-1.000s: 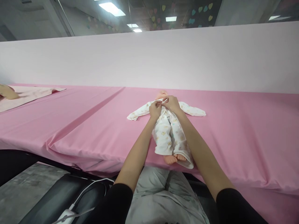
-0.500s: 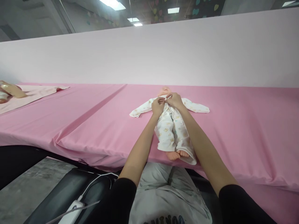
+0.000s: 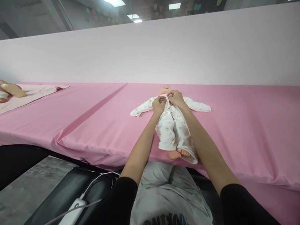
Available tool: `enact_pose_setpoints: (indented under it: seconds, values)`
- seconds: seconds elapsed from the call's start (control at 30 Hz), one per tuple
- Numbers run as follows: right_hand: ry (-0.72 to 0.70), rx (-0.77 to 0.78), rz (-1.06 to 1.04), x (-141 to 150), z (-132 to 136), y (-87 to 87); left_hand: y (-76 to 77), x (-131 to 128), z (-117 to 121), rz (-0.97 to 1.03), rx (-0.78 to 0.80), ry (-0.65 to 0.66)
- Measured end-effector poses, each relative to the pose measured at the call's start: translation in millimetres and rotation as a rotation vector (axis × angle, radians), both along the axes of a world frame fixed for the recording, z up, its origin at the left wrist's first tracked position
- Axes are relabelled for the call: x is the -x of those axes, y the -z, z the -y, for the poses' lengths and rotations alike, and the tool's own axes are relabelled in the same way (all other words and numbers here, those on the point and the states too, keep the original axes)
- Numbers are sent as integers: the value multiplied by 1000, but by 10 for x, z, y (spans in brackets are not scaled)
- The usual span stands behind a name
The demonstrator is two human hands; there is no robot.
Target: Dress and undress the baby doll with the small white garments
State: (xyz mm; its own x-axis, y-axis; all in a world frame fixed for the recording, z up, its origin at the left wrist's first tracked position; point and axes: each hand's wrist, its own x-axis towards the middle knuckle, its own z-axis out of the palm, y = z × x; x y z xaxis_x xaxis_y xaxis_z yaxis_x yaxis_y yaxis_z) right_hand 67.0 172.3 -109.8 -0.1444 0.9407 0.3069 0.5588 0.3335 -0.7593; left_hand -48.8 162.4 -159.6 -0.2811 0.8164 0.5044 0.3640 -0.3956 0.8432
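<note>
A baby doll (image 3: 173,155) lies on its back on the pink-covered table, its feet toward me. It wears a white patterned romper (image 3: 166,128) with both sleeves spread out sideways. At the neckline, my left hand (image 3: 159,105) pinches one edge of the romper's front opening. My right hand (image 3: 176,98) is closed on the other edge at the same spot, just below the doll's chin. Whatever fastener lies between the fingertips is too small to make out. Part of the doll's chest is hidden behind my hands.
Pink cloth (image 3: 93,118) covers the table and hangs over its front edge in folds. At the far left, a pale cloth (image 3: 35,95) bears a tan object (image 3: 14,90). A white wall (image 3: 150,56) stands behind. Below left, a white power strip (image 3: 73,212) rests on a black seat (image 3: 58,193).
My right hand has shifted slightly at the neckline, with its fingers still on the fabric. The view has tilted a little; the doll and romper lie as before.
</note>
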Motion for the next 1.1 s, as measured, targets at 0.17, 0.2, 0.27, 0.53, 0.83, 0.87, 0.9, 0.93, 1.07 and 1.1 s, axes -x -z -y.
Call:
enact_pose_setpoints:
  seconds: [0.17,0.2,0.27,0.53,0.83,0.87,0.9,0.93,1.07,1.1]
  values:
    - [-4,64,-14,-3,7,-6,-19,-6,25,-6,13,-18]
    - [-5,63,-17,1,6,-7,-15,-6,19,-6,11,-19]
    - [-11,51,-24,10,3,-4,-1,-6,-1,1,1,-14]
    - [20,92,-137,19,-3,13,11,-4,8,27,4,5]
    - [-13,84,-91,21,40,-14,-22,-15,53,-6,33,-19]
    - [-11,89,-72,14,35,-13,-25,-16,54,-5,40,-22]
    - [-7,90,-50,6,29,-12,-27,-16,55,-4,45,-23]
    - [-6,80,-24,-1,24,-13,-29,-17,55,0,48,-24]
    - [-4,-18,121,-2,31,-31,-35,-22,52,10,58,-35]
    - [7,-42,160,6,41,-38,-36,-24,50,11,59,-38]
